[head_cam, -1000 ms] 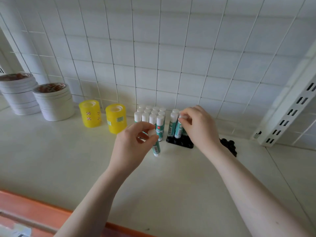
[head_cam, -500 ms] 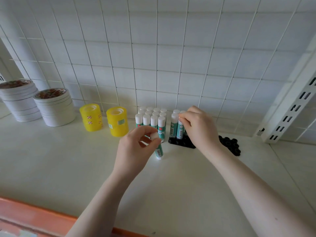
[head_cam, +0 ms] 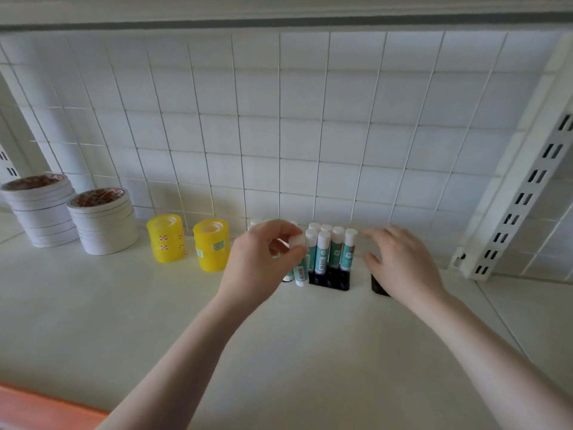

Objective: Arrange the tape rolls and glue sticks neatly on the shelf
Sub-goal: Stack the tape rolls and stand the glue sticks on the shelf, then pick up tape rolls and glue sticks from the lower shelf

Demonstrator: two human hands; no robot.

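Head view: one moment at a white shelf (head_cam: pixel 155 321), looking down at both hands.
Glue stick in hand: the left hand (head_cam: pixel 263 259) pinches a white-capped glue stick (head_cam: pixel 299 268) by its cap, upright, its foot on or just above the shelf, beside the black holder (head_cam: pixel 328 280).
Other glue sticks: a cluster (head_cam: pixel 333 249) stands upright in the holder; more white caps show behind the left hand.
Right hand: right hand (head_cam: pixel 403 265) hovers just right of the cluster, fingers spread and relaxed, gripping nothing; a dark object lies partly under it, unclear what.
Tape rolls: two yellow stacks (head_cam: pixel 189 243) and two white stacks (head_cam: pixel 71 218) stand to the left, well apart from the hands.
Doing it well: probably keep the stick vertical, lower it straight into a free slot, and steady the holder with the right hand so neighbours don't topple.
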